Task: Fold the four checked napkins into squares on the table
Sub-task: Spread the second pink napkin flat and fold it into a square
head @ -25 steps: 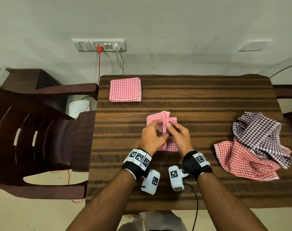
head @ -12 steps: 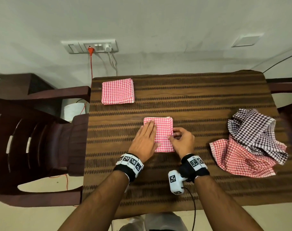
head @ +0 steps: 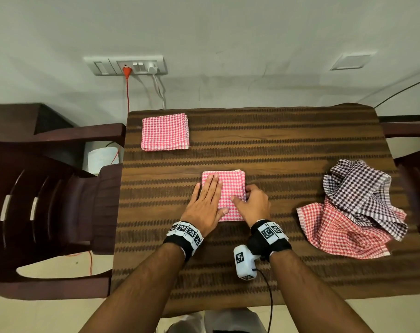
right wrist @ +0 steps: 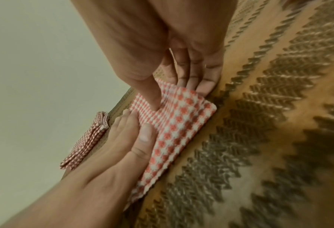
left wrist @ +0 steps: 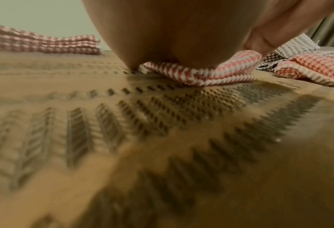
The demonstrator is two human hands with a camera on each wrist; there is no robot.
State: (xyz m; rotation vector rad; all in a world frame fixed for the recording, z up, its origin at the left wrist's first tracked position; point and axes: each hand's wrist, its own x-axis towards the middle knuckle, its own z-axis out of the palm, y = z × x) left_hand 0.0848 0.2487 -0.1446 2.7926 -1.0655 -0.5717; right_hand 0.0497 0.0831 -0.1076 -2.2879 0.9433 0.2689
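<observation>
A pink checked napkin (head: 231, 188) lies folded into a small square at the middle of the table (head: 276, 152). My left hand (head: 210, 197) lies flat on its left part with straight fingers, the palm heel (left wrist: 171, 38) pressing the napkin's near edge (left wrist: 201, 75). My right hand (head: 246, 198) pinches its right edge, thumb (right wrist: 152, 94) on top and fingers (right wrist: 203, 80) curled at the edge. A second folded pink napkin (head: 165, 132) sits at the far left corner. A red napkin (head: 336, 234) and a dark purple napkin (head: 362, 191) lie crumpled at the right.
A dark plastic chair (head: 48, 200) stands against the table's left side and another chair (head: 413, 179) at the right. A white marker block (head: 243, 265) with a cable hangs at my right wrist. The wall with a socket strip (head: 126, 66) is just behind the table.
A second ago both hands held the half-folded napkin raised between them. It now lies flat and square on the table, with the left hand spread on it and the right at its edge.
</observation>
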